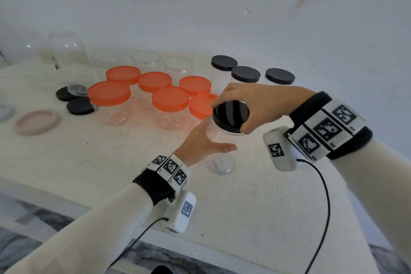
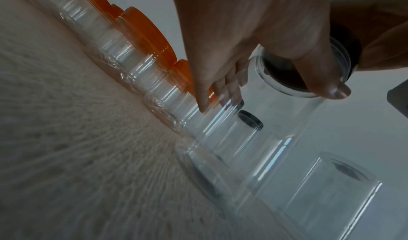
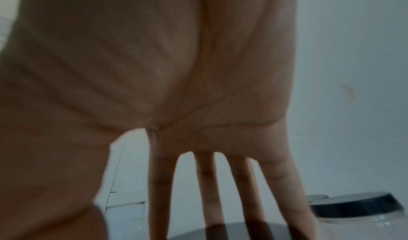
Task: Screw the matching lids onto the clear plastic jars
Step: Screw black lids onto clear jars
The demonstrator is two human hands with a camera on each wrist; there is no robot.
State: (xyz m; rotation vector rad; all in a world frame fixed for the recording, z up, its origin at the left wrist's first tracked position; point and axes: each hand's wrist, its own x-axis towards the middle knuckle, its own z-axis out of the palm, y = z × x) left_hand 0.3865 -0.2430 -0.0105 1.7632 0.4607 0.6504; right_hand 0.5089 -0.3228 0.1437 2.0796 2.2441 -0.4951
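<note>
Toward the counter's (image 1: 77, 158) near edge, the left hand (image 1: 201, 142) grips the clear jar (image 1: 222, 151) while the right hand (image 1: 249, 104) clasps its black lid (image 1: 230, 115). Tilting could cross-thread it; orange-lidded jars (image 1: 171, 104) crowd close behind.

Cream sleeves, black cuffs, tagged wristbands.
Long cream sleeves (image 1: 93, 227) ending in black wristbands (image 1: 153, 184); white blocks with black square markers (image 1: 171, 168) strapped round both wrists; white camera housings (image 1: 279, 149) hung beneath, each bearing a marker and trailing a thin black cable (image 1: 320, 184).
</note>
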